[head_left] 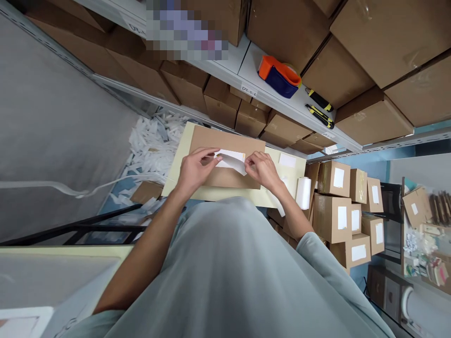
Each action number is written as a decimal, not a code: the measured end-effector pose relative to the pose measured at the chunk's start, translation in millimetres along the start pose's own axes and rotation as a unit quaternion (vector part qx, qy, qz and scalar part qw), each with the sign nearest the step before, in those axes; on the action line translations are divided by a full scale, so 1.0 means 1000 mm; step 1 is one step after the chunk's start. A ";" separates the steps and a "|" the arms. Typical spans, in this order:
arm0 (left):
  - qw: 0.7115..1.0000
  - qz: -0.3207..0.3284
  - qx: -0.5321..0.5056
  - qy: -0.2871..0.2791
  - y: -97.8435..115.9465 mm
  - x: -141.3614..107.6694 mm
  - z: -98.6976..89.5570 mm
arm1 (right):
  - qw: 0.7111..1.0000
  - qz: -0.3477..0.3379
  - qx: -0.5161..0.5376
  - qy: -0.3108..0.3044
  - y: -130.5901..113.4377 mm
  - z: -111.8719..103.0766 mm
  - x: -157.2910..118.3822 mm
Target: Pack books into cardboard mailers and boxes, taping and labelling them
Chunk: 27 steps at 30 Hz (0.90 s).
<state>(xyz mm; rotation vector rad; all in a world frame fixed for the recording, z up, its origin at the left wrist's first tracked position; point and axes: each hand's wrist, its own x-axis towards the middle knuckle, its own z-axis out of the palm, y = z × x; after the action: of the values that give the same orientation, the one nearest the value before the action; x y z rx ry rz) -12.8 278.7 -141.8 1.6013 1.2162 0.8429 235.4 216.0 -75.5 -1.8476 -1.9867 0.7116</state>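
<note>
Pinching the right end of a curled white paper with the right hand, thumb and fingertips drawn tightly together, remaining fingers folded in towards the palm. Keeping the left hand palm-down at the other end of the paper, forefinger stretched out along the top, thumb just below, with only a narrow gap between the two tips. Touching the paper's left end there, or nearly so; cannot tell from this view whether gripping it or merely resting against it.

Holding the curled paper bowed, above a flat white label on a brown cardboard piece, roughly midway between both hands. Resting the left wrist near the cardboard's left edge and crossing its right side with the right hand. Working over a pale yellow table, in front of the body, under the cardboard.

Seeing near the right hand, on the tabletop, another white label; farther right, at the table's edge, a white roll, and past it stacked boxes. Noting to the left a heap of white strips, and above, on a shelf, an orange-and-blue tape dispenser beside two yellow-and-black cutters.
</note>
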 end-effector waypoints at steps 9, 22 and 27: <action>0.999 0.025 0.025 -0.013 -0.012 0.030 -0.014 | 0.990 -0.054 -0.035 -0.122 0.004 -0.032 0.067; 0.999 -0.017 -0.010 -0.039 -0.072 0.031 -0.004 | 0.972 -0.032 -0.002 -0.234 0.032 -0.002 0.112; 0.998 -0.022 0.009 -0.054 -0.090 0.039 0.001 | 0.967 0.004 0.003 -0.254 0.047 0.014 0.126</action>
<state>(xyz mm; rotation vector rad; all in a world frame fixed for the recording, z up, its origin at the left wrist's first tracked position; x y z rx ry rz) -31.1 323.1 -227.2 1.6079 1.1811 0.7105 253.7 340.8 -125.6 -1.7973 -2.2663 1.2992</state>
